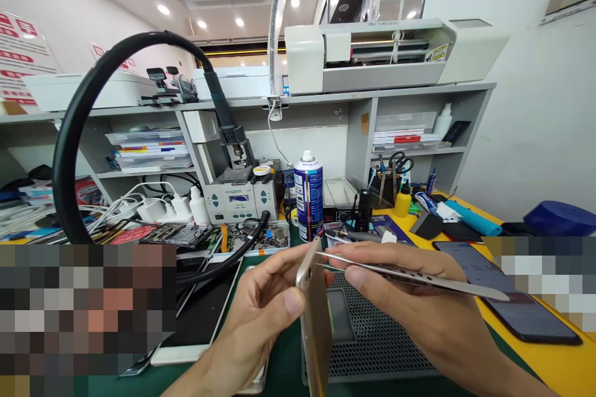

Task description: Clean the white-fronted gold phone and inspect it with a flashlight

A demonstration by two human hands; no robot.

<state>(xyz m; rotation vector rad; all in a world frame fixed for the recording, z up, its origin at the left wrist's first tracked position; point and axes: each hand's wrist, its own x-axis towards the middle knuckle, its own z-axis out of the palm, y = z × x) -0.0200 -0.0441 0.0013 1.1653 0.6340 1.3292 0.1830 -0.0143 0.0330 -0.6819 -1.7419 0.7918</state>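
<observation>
My left hand (pixel 261 316) grips a gold phone back housing (pixel 316 322) by its upper end, thumb on the side edge. The housing stands on edge, nearly side-on to me, with its camera corner near my thumb. My right hand (pixel 410 298) is closed on a pair of metal tweezers (pixel 419 276). Their tips reach to the housing's upper part; I cannot tell whether they touch it or hold anything small. Below lies a dark perforated mat (pixel 377 329) with a grey rectangle in it.
A blue spray can (pixel 309 198) stands behind my hands. At left is a hot-air station (pixel 242 195) with a looping black hose (pixel 69 136). A dark phone (pixel 516 298) lies at right on the yellow surface. Circuit boards fill a tray (pixel 279 245). Parts of the view are pixelated.
</observation>
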